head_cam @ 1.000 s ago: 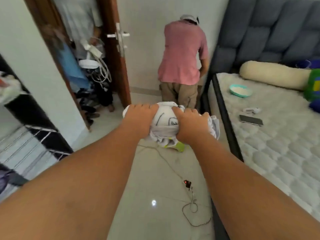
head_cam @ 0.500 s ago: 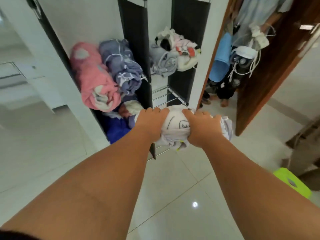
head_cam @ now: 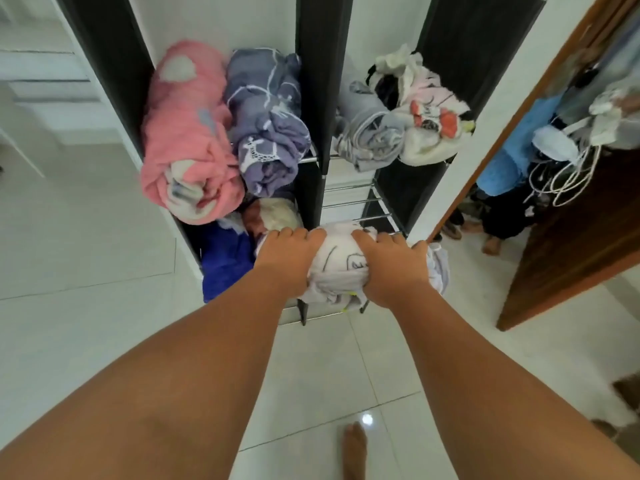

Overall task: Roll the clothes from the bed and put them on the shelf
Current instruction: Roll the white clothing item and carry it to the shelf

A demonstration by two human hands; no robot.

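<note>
A rolled white garment (head_cam: pixel 337 263) with black line drawings is held in the air between both my hands, just in front of the lower right compartment of the black shelf (head_cam: pixel 313 98). My left hand (head_cam: pixel 285 256) grips its left end and my right hand (head_cam: pixel 389 263) grips its right end. The bed is out of view. The wire rack (head_cam: pixel 353 199) of the lower right compartment shows bare just beyond the roll.
A pink roll (head_cam: pixel 187 140) and a purple roll (head_cam: pixel 266 123) fill the upper left compartment; grey and white rolls (head_cam: pixel 398 129) the upper right. Blue cloth (head_cam: pixel 225 261) sits lower left. A brown door (head_cam: pixel 571 237) stands open at right. My foot (head_cam: pixel 353 448) is on the tiled floor.
I have turned from the bed side of the room to the shelf and come closer to it. Both hands still hold the white roll, now right at the lower right compartment.
</note>
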